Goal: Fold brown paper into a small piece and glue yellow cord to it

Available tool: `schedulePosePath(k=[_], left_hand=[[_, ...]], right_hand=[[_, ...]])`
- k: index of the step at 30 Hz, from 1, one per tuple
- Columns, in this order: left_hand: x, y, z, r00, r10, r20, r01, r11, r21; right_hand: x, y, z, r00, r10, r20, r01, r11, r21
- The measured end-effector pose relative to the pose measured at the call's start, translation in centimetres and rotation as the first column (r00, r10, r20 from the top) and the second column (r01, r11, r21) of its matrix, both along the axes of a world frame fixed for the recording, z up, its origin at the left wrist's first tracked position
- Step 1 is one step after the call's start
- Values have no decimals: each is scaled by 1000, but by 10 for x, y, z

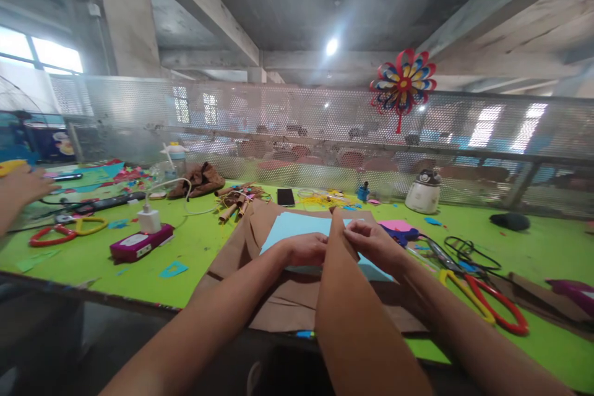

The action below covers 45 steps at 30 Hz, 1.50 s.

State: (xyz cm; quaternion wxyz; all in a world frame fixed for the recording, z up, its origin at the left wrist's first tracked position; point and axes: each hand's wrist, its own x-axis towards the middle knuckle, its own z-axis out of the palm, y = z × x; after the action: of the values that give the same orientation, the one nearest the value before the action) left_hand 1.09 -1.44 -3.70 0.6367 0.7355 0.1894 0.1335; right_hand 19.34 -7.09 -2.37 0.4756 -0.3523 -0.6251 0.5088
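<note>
Left hand (304, 249) and right hand (374, 242) clamp side by side on the brown paper strip (352, 322), holding it taut over the blue sheet (292, 226) at the near edge of the table (93, 260).

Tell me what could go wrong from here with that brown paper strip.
The brown paper strip, pinched only at its far end by the right hand with the left hand beside it, may crease crooked or tear. The loose blue sheet beneath could slide. The scissors lie near the right forearm and might get knocked.
</note>
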Motion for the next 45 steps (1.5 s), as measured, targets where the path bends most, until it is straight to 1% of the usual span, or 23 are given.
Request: schedulePosePath(k=[2, 4, 5, 6, 7, 8, 10, 11, 12, 14, 17, 19, 21, 24, 27, 30, 34, 41, 45], left_hand=[[-1, 6, 2, 990, 125, 67, -120, 989, -83], [-5, 11, 9, 961, 262, 90, -254, 963, -86], [-8, 13, 14, 951, 296, 90, -287, 953, -96], [-10, 15, 18, 948, 306, 93, -297, 950, -98], [-12, 15, 22, 952, 294, 83, -287, 953, -93], [-13, 15, 26, 959, 278, 59, -276, 960, -46], [-14, 14, 28, 965, 262, 12, -261, 954, 145], [-13, 13, 28, 967, 255, -13, -245, 938, 246], [-11, 12, 27, 968, 248, -34, -222, 915, 337], [-7, 11, 22, 970, 232, -71, -173, 866, 469], [-4, 13, 16, 958, 263, -113, -138, 771, 622], [-3, 16, 12, 944, 304, -132, -135, 716, 685], [-4, 20, 7, 935, 325, -141, -133, 691, 711], [-3, 25, 0, 933, 330, -142, -124, 667, 735], [-2, 27, -5, 931, 331, -157, -97, 636, 766], [-1, 28, -8, 930, 319, -182, -55, 612, 789], [-3, 28, -8, 935, 299, -189, -14, 564, 826], [-1, 25, -5, 936, 282, -209, 52, 478, 877], [-1, 23, 0, 930, 282, -237, 91, 446, 890]], right_hand=[[3, 1, 0, 999, 6, 40, -3, 997, -76], [6, 1, 2, 988, 41, 151, -23, 993, -116], [7, 1, 3, 975, 50, 215, -25, 993, -114], [8, 1, 4, 960, 49, 277, -22, 995, -100], [8, 1, 5, 943, 41, 331, -17, 997, -76], [9, 1, 6, 925, 29, 379, -13, 999, -44], [10, 4, 6, 886, -4, 464, -8, 1000, 24], [11, 5, 5, 866, -22, 499, -7, 998, 56], [13, 7, 4, 848, -40, 529, -5, 996, 84], [15, 11, 0, 822, -74, 564, 4, 992, 124], [15, 17, -6, 782, -143, 607, 22, 979, 203], [15, 19, -10, 735, -203, 647, 29, 963, 268], [14, 20, -14, 698, -237, 675, 34, 953, 300], [16, 21, -18, 675, -247, 695, 30, 951, 309], [18, 21, -21, 651, -256, 714, 5, 943, 334], [18, 20, -20, 602, -261, 755, -32, 937, 349], [18, 18, -17, 516, -280, 810, -91, 922, 376], [22, 16, -14, 443, -258, 859, -129, 929, 346], [23, 13, -10, 387, -258, 885, -160, 927, 340]])
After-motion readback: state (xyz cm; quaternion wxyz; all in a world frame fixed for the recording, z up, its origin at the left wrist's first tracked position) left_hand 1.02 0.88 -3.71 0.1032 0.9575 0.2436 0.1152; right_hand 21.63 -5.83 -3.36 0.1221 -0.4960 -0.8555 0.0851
